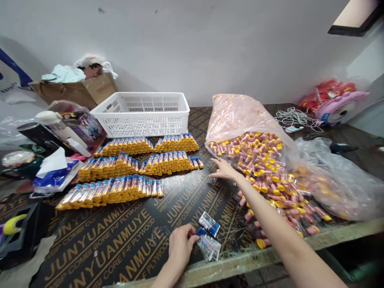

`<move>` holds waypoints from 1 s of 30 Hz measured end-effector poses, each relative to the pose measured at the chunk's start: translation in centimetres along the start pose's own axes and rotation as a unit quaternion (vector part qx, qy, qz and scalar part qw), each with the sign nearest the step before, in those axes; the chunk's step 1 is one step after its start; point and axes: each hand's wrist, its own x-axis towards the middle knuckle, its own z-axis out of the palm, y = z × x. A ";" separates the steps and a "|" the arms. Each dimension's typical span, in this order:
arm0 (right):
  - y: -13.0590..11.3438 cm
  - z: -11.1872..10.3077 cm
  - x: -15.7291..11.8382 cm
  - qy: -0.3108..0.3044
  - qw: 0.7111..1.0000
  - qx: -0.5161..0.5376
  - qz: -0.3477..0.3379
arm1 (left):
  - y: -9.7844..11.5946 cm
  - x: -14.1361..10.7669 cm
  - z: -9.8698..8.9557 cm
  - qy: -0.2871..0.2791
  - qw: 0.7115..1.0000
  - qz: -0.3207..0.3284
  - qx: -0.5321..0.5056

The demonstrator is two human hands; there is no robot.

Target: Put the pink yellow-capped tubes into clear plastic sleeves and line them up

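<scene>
Near the front edge of the table, my left hand (181, 245) pinches the corner of a small flat clear-and-blue plastic sleeve (209, 245). Another blue-and-white sleeve (209, 223) lies just behind it. My right hand (223, 168) reaches out with its fingers spread, holding nothing, beside the left edge of a pile of small pink tubes with yellow caps (270, 176). Those tubes spill from a large translucent plastic bag (240, 114). To the left, similar tubes in blue printed sleeves (111, 190) are stacked in several neat rows, yellow ends facing forward.
A white slotted basket (147, 122) stands behind the rows. Bottles (49, 132), a tissue pack (57, 174) and a black tape dispenser (25, 232) are at the left. A pink fan (342, 108), a coiled white cable (297, 119) and loose clear plastic (345, 172) occupy the right.
</scene>
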 end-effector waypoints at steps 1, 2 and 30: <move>0.2 0.1 -1.0 -0.003 1.000 -0.003 0.007 | -0.1 0.1 0.0 0.008 1.000 0.000 -0.008; 0.3 0.3 -2.0 -0.006 1.000 -0.005 0.010 | -0.1 0.2 0.1 0.017 1.000 0.003 -0.020; -14.7 3.9 -18.2 0.195 0.957 0.206 -0.055 | 0.0 3.0 -4.0 0.133 0.752 -0.196 -0.615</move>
